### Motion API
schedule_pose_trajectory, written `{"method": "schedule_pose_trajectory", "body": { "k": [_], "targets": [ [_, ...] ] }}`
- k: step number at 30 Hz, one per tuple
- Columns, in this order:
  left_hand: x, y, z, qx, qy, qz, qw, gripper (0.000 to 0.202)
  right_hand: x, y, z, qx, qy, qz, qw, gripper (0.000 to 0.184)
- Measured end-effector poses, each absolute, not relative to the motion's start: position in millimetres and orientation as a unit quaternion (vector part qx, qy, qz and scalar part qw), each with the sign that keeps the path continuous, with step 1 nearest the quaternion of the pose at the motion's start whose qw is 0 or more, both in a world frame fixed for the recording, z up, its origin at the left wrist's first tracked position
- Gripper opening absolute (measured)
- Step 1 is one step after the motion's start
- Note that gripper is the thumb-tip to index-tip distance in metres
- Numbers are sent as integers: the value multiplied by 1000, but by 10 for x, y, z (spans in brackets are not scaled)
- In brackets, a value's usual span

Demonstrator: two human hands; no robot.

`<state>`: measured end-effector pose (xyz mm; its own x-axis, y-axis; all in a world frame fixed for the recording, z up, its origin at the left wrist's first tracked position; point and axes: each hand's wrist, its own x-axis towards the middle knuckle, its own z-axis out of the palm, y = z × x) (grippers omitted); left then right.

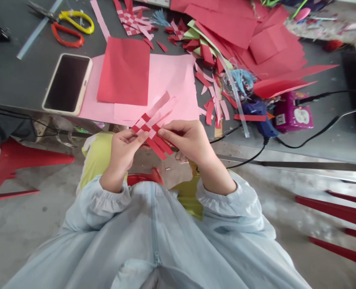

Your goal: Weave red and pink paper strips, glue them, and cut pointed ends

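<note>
Both my hands hold a small woven piece of red and pink paper strips point(152, 127) just in front of the table edge, above my lap. My left hand point(124, 149) pinches its lower left side, thumb on top. My right hand point(186, 140) grips its right side with fingers curled over the red strips. Loose pink strip ends stick up toward the table. A red sheet point(125, 71) lies on a pink sheet point(168, 80) right behind the weave.
On the grey table point(15, 76) lie a phone point(67, 83), yellow and red scissors point(71, 25), another woven piece point(132, 20), a heap of red paper point(256, 36) and scraps, a blue glue gun point(260, 116) and a purple power socket point(292, 114) with cables. Red stools point(18, 160) stand beside me.
</note>
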<state>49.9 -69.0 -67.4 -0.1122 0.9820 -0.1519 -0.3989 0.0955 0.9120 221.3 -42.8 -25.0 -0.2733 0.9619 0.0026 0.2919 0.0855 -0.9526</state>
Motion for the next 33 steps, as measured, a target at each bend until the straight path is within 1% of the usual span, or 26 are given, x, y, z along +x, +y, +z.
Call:
{"method": "schedule_pose_trajectory", "body": {
  "k": [3,7,21,23,28,30,33],
  "targets": [
    [494,-690,-679,320,460,589,582,29,2224,-427,-229,-485,-654,465,347,23],
    [486,-692,-698,328,470,579,580,31,2231,-424,-196,-480,-648,490,332,24],
    [489,-690,-675,309,449,598,587,28,2190,-443,-56,-477,-606,568,289,24],
    [487,-698,-671,314,439,606,585,26,2194,-437,-65,-466,-595,586,293,28],
    [483,-719,-646,340,415,604,590,23,2212,-413,-150,-441,-546,632,329,47],
    [480,-722,-637,347,411,602,590,23,2212,-408,-173,-448,-529,639,333,48],
    [467,-720,-639,350,421,588,595,27,2203,-410,-181,-459,-508,641,347,42]
  ]
}}
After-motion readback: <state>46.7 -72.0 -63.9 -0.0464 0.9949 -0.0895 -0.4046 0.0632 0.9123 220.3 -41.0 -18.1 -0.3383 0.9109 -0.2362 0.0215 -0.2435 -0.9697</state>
